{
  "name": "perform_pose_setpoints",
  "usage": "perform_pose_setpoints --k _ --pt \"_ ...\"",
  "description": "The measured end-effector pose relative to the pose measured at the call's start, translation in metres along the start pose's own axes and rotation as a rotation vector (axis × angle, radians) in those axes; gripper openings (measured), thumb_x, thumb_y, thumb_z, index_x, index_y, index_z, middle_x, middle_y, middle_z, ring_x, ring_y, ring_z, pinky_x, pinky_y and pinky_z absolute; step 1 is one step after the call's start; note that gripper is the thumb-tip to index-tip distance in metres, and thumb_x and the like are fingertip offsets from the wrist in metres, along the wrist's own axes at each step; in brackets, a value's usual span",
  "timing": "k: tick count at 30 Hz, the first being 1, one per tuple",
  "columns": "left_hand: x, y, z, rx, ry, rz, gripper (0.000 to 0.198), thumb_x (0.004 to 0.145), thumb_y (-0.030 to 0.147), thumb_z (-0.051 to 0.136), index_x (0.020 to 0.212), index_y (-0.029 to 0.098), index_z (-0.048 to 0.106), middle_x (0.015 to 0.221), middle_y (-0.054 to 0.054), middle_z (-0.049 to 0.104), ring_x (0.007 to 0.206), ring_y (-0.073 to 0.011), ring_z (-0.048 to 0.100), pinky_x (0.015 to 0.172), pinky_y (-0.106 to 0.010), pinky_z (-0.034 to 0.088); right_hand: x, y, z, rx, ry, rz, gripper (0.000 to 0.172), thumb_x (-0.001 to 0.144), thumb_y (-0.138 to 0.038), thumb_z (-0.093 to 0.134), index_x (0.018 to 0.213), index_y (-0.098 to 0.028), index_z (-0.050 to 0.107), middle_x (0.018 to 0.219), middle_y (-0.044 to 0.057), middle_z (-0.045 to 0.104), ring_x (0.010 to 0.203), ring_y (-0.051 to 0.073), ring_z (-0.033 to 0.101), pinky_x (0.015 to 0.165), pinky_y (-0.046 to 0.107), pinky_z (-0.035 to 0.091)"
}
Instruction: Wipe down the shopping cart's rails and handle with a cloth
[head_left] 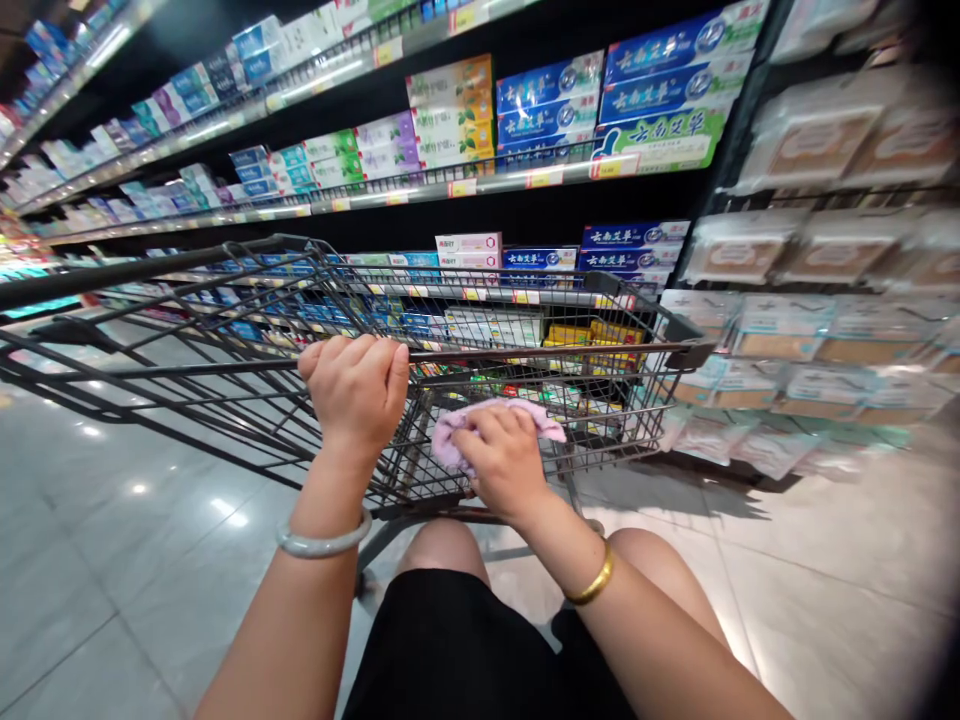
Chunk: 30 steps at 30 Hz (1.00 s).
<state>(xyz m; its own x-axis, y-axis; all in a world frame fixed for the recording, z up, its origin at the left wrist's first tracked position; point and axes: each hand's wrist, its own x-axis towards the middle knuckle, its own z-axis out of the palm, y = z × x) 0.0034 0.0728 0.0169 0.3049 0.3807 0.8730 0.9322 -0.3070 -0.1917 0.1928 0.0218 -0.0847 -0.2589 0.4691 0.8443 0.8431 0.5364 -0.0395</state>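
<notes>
A dark wire shopping cart stands side-on across the middle of the head view, its handle at the far left. My left hand is closed around the top rail of the basket, fingers curled over it. Lower and to the right, my right hand presses a pink cloth against the wire side of the basket. The cloth sticks out to both sides of the bent fingers, and part of it is hidden under them.
Behind the cart, a long shelf unit holds many boxed goods. Hanging packets are at the right. My knees are close to the cart's lower frame, above a shiny tiled floor.
</notes>
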Motion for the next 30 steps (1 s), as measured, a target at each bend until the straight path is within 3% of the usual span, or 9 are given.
perform_pose_setpoints --k 2,7,10,15,17,22,24,26,30 --pt "0.000 -0.003 0.001 0.010 -0.001 0.006 0.034 0.103 0.040 0.041 0.076 0.025 0.056 0.075 -0.005 0.063 0.083 -0.0251 0.051 0.088 -0.044 0.028 -0.001 -0.003 0.002 0.011 -0.006 -0.034 0.010 0.091 -0.023 0.065 0.096 -0.027 0.072 0.107 0.002 0.071 0.103 0.021 0.054 0.092 0.039 0.033" --pt "-0.002 -0.008 0.001 -0.004 -0.011 -0.002 0.034 0.103 0.039 0.041 0.077 0.025 0.057 0.077 -0.005 0.064 0.084 -0.0251 0.052 0.089 -0.044 0.028 0.003 0.005 -0.011 0.006 0.165 0.034 0.020 0.089 -0.019 0.064 0.104 -0.027 0.074 0.112 0.004 0.070 0.110 0.023 0.054 0.098 0.041 0.031" --pt "-0.002 -0.010 0.000 0.012 -0.015 -0.006 0.035 0.103 0.040 0.040 0.076 0.025 0.056 0.076 -0.005 0.063 0.084 -0.0251 0.052 0.088 -0.043 0.028 0.001 0.003 -0.006 -0.020 0.086 0.046 0.014 0.091 -0.019 0.064 0.100 -0.026 0.073 0.109 0.004 0.070 0.108 0.023 0.054 0.095 0.040 0.031" --pt "-0.002 -0.012 0.000 0.050 -0.013 0.009 0.036 0.104 0.040 0.038 0.076 0.024 0.056 0.076 -0.005 0.064 0.083 -0.0249 0.052 0.087 -0.043 0.029 -0.006 -0.009 0.012 0.007 -0.074 -0.057 0.010 0.096 -0.023 0.062 0.096 -0.026 0.071 0.108 0.002 0.071 0.105 0.021 0.054 0.090 0.039 0.033" --pt "-0.002 -0.013 0.000 0.051 -0.015 0.007 0.037 0.104 0.041 0.038 0.076 0.024 0.056 0.076 -0.005 0.064 0.083 -0.0249 0.052 0.086 -0.043 0.029 -0.004 -0.004 0.006 0.042 -0.014 -0.060 0.011 0.095 -0.022 0.062 0.095 -0.027 0.072 0.107 0.001 0.071 0.105 0.021 0.055 0.091 0.039 0.035" --pt "-0.003 -0.013 0.000 0.057 -0.001 0.001 0.039 0.104 0.041 0.038 0.074 0.024 0.055 0.075 -0.005 0.064 0.082 -0.0246 0.052 0.087 -0.043 0.029 0.014 0.030 -0.031 0.028 0.411 0.056 0.020 0.089 -0.019 0.065 0.102 -0.030 0.074 0.107 0.004 0.068 0.108 0.024 0.057 0.096 0.041 0.040" --pt "-0.003 -0.012 0.001 0.057 0.015 0.002 0.039 0.104 0.041 0.038 0.074 0.024 0.055 0.074 -0.005 0.064 0.082 -0.0246 0.052 0.087 -0.043 0.030 0.020 0.038 -0.039 0.017 0.511 0.136 0.021 0.085 -0.015 0.066 0.099 -0.029 0.074 0.105 0.005 0.066 0.108 0.025 0.058 0.096 0.042 0.041" --pt "-0.003 -0.012 0.001 0.051 0.025 0.001 0.038 0.104 0.041 0.038 0.074 0.024 0.055 0.074 -0.005 0.064 0.082 -0.0245 0.052 0.087 -0.043 0.029 0.022 0.036 -0.038 0.013 0.500 0.150 0.023 0.083 -0.012 0.065 0.099 -0.028 0.073 0.105 0.005 0.066 0.108 0.025 0.059 0.095 0.042 0.042" --pt "-0.004 -0.013 0.001 0.041 0.040 0.006 0.038 0.104 0.040 0.039 0.075 0.024 0.057 0.074 -0.005 0.064 0.082 -0.0244 0.052 0.086 -0.043 0.029 0.024 0.024 -0.030 -0.017 0.359 -0.022 0.024 0.085 -0.014 0.064 0.102 -0.029 0.072 0.106 0.003 0.069 0.108 0.023 0.060 0.095 0.040 0.042"
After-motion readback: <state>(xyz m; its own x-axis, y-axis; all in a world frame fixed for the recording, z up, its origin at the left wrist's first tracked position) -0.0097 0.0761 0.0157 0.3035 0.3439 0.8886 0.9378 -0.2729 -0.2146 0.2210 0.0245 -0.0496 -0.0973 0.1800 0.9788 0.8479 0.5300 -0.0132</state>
